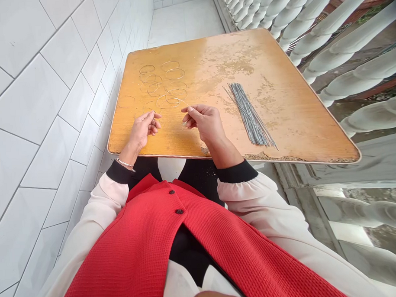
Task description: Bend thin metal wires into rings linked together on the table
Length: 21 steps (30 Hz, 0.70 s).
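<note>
left hand (144, 129) raised, fingertips drawn together, hold unclear; right hand (205, 124) pinching a thin wire (185, 122) between thumb and fingers. bent wire rings (163, 87) lie overlapping just beyond both hands on a worn wooden tabletop (291, 119); bundle of straight wires (250, 116) lies to the right.

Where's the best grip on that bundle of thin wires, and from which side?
Grip the bundle of thin metal wires across its middle, coming from above with the right hand, the nearer hand. Both ends splay, while the middle lies tighter, flat on the wooden tabletop, so closing across it should gather most strands.
</note>
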{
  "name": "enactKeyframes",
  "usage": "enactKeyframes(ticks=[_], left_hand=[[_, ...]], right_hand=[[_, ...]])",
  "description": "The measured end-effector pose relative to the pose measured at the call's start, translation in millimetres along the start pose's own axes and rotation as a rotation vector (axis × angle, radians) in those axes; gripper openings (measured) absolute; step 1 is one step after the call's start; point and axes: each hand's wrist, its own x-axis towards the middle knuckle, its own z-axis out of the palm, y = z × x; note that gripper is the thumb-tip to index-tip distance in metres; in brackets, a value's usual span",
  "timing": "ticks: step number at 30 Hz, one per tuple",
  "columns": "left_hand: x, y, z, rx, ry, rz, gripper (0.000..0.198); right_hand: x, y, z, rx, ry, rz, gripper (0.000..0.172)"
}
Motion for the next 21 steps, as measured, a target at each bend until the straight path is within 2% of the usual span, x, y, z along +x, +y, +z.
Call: enactKeyframes(ticks=[11, 15, 19, 21], left_hand=[[3, -10, 8.8, -0.017, 0.071, 0.101, 0.02], [6, -8, -0.9, 0.221, 0.104, 0.107, 0.018], [5, 4, -11.9, 0.436, 0.202, 0.308, 0.005], [3, 10, -12.1, 0.483, 0.215, 0.336, 0.002]], right_hand=[[-10, 5, 16, 0.077, 0.031, 0.005, 0.014], [-7, 9, 12, 0.002, 0.048, -0.033, 0.017], [-4, 12, 7, -0.145, 0.048, -0.056, 0.015], [-5, 13, 7, -0.198, 0.037, -0.063, 0.014]])
